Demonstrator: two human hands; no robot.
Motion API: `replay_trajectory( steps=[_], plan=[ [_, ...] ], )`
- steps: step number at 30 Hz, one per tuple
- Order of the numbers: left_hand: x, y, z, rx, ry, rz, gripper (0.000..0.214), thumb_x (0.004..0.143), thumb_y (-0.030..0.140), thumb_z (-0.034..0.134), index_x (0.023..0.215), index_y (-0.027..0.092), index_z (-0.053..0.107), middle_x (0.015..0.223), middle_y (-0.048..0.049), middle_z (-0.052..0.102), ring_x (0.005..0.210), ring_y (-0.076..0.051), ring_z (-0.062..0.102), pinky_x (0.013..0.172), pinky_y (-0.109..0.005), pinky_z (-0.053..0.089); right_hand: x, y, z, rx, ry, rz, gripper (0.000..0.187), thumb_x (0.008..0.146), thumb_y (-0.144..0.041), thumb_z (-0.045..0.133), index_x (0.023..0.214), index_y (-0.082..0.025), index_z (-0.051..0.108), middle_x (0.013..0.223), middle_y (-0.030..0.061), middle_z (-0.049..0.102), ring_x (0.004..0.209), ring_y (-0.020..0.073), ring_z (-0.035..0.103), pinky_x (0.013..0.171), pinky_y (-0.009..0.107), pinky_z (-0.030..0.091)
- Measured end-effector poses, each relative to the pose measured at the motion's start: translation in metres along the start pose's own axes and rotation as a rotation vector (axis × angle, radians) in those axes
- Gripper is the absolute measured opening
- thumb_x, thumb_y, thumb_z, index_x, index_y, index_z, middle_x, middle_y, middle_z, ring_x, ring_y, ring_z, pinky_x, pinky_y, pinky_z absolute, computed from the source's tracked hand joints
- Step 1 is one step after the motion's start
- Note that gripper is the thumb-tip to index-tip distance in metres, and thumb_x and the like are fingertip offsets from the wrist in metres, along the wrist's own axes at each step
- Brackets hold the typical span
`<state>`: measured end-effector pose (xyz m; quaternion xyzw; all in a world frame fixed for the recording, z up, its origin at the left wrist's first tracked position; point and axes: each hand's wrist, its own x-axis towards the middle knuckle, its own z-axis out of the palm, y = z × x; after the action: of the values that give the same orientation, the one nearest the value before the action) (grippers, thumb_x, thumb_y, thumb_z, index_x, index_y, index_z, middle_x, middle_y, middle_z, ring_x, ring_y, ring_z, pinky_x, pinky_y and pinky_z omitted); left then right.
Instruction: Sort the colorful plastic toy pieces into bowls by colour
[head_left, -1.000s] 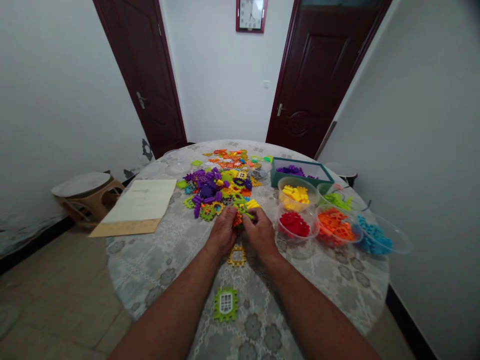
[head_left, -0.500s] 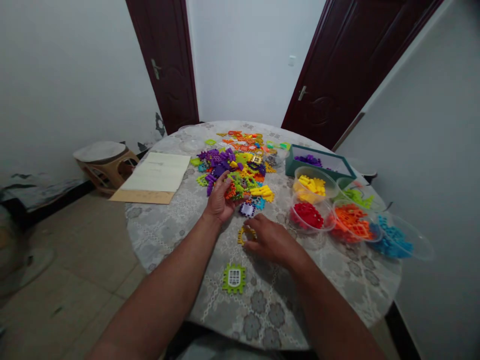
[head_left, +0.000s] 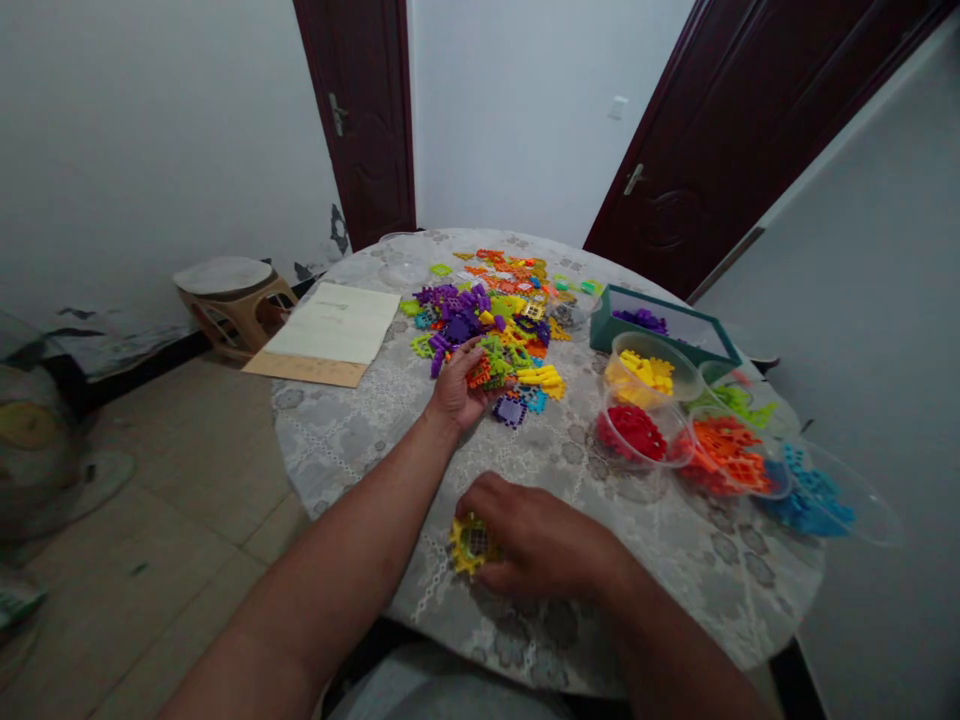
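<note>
My right hand (head_left: pixel 536 535) is closed on a yellow toothed building piece (head_left: pixel 459 560) near the front of the table. The yellow piece lies over the spot of the green piece with a white window grid, which is mostly hidden beneath it. Farther forward, my left hand (head_left: pixel 457 392) cups several green and orange building pieces (head_left: pixel 499 362) in its curled fingers. Just beyond it spreads a mixed pile of purple, yellow and green pieces (head_left: pixel 459 325). A pale purple square piece (head_left: pixel 511 410) rests on the tablecloth beside my left fingers.
Clear tubs hold yellow (head_left: pixel 649 375), red (head_left: pixel 634 430), orange (head_left: pixel 727 450) and blue pieces (head_left: pixel 814 490) on the right. Behind them stands a dark green box (head_left: pixel 705 352) with purple pieces. A paper sheet on cardboard (head_left: pixel 330 320) lies at the left edge.
My right hand has taken the yellow piece and brought it nearer to me, over the green piece. The left hand keeps its pieces in about the same place. The view has shifted slightly.
</note>
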<state>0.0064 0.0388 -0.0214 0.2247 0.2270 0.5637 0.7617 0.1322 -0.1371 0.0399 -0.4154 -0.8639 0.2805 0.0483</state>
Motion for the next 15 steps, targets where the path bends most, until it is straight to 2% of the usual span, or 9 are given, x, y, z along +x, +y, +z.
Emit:
replay_trajectory(
  steps=[3, 6, 10, 15],
  plan=[
    [0.001, 0.001, -0.001, 0.001, 0.017, 0.009, 0.044, 0.082, 0.027, 0.084, 0.119, 0.026, 0.061, 0.106, -0.0038, 0.073, 0.091, -0.023, 0.075, 0.081, -0.050, 0.068, 0.003, -0.015, 0.020, -0.206, 0.029, 0.033, 0.031, 0.084, -0.020, 0.070, 0.114, -0.023, 0.061, 0.115, 0.0083, 0.064, 0.093, 0.0236, 0.066, 0.074, 0.033, 0.051],
    [0.002, 0.001, -0.001, -0.007, 0.021, 0.015, 0.044, 0.081, 0.025, 0.085, 0.119, 0.027, 0.061, 0.109, -0.0023, 0.072, 0.095, -0.024, 0.075, 0.085, -0.052, 0.067, 0.008, -0.013, 0.026, -0.269, 0.066, 0.038, 0.029, 0.084, -0.022, 0.070, 0.111, -0.022, 0.061, 0.108, 0.0084, 0.064, 0.090, 0.0239, 0.064, 0.074, 0.033, 0.051],
    [0.001, 0.000, 0.001, 0.004, 0.006, 0.015, 0.052, 0.083, 0.024, 0.084, 0.129, 0.032, 0.059, 0.114, -0.0019, 0.072, 0.099, -0.024, 0.075, 0.087, -0.053, 0.067, 0.012, 0.010, 0.015, -0.287, 0.160, 0.116, 0.028, 0.084, -0.022, 0.070, 0.111, -0.020, 0.063, 0.108, 0.0111, 0.064, 0.100, 0.0275, 0.062, 0.085, 0.038, 0.053],
    [0.000, -0.006, 0.003, 0.039, -0.026, -0.024, 0.052, 0.084, 0.026, 0.084, 0.130, 0.029, 0.061, 0.123, -0.0060, 0.073, 0.098, -0.024, 0.075, 0.083, -0.051, 0.068, 0.014, 0.047, 0.000, -0.175, 0.289, 0.169, 0.036, 0.085, -0.020, 0.071, 0.120, -0.018, 0.062, 0.116, 0.0117, 0.063, 0.109, 0.0273, 0.060, 0.097, 0.041, 0.052]
  ],
)
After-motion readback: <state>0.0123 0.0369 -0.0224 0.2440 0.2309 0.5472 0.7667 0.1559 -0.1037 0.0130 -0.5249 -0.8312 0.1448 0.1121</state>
